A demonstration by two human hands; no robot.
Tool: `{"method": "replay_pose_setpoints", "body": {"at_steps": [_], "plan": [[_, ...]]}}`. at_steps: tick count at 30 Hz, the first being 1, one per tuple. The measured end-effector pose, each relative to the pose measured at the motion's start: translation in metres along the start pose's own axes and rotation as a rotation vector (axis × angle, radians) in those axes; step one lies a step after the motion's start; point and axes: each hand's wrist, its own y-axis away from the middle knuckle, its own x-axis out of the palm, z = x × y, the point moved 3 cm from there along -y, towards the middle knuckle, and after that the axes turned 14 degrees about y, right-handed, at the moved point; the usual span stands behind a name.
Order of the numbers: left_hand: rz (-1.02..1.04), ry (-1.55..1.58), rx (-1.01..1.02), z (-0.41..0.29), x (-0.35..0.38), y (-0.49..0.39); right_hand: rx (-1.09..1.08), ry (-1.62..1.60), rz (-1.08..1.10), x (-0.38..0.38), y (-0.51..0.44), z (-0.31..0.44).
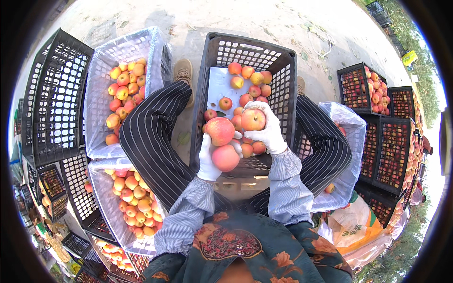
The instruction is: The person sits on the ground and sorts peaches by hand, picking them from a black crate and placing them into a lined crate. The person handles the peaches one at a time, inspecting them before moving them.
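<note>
My left hand (209, 159), in a white glove, holds two red apples, one (219, 131) above the other (225, 158). Close beside it, my right hand (268, 129), gloved in white too, grips a red-yellow apple (253, 119) by its side, the stem end facing up. Both hands are over a black plastic crate (291, 88) between my legs. Loose apples (254, 91) lie inside that crate, mostly towards its right side, around a pale sheet (218, 86) on its bottom. My hands hide some of the apples beneath them.
Two plastic-lined crates of apples (122, 81) (136, 201) stand at my left, beside an empty black crate (60, 95). Another lined crate (339, 191) is beyond my right leg. Stacked crates full of apples (393, 152) and a printed sack (357, 226) are farther right.
</note>
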Motion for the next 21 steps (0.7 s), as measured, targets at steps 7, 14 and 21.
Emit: {"method": "replay_pose_setpoints", "body": {"at_steps": [7, 14, 21], "plan": [[0.060, -0.131, -0.114, 0.000, 0.005, 0.026, 0.193, -0.701, -0.033, 0.002, 0.059, 0.003], [0.042, -0.071, -0.162, -0.003, 0.010, 0.055, 0.168, -0.560, 0.247, 0.022, 0.110, 0.022], [0.063, -0.646, -0.046, 0.000, 0.019, 0.064, 0.126, -0.500, 0.318, 0.033, 0.123, 0.024]]}}
